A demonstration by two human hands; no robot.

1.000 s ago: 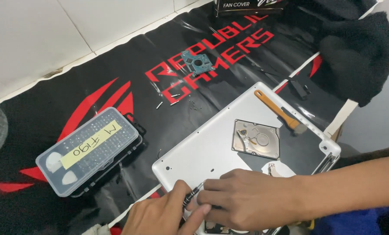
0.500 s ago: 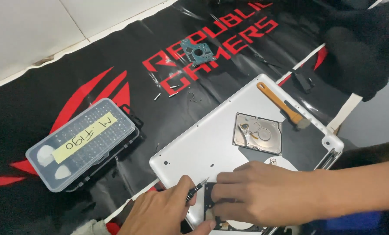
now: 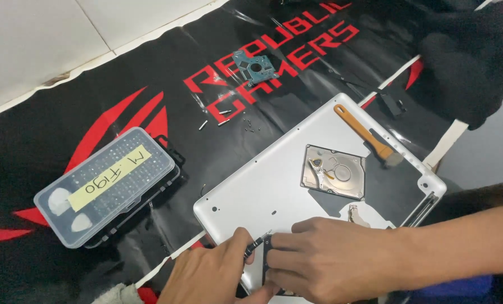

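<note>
Both hands work at the near edge of a white laptop bottom case (image 3: 274, 180) lying upside down. My left hand (image 3: 215, 273) pinches a thin dark screwdriver (image 3: 257, 243) with its tip angled up to the right. My right hand (image 3: 333, 262) presses down on a small dark part (image 3: 266, 259) beside it; most of that part is hidden under the fingers. An opened hard drive (image 3: 334, 171) with a shiny platter rests on the case behind the hands.
A brush with an orange handle (image 3: 364, 134) lies on the case's far side. A clear bit case with a yellow label (image 3: 108, 184) sits left. A small blue circuit board (image 3: 253, 66) and loose screws (image 3: 223, 117) lie on the black and red mat (image 3: 150, 101). Black cloth (image 3: 471, 56) at right.
The view has shifted so everything sits higher in frame. Both hands stay at the case's near edge; the screwdriver tip now shows between them.
</note>
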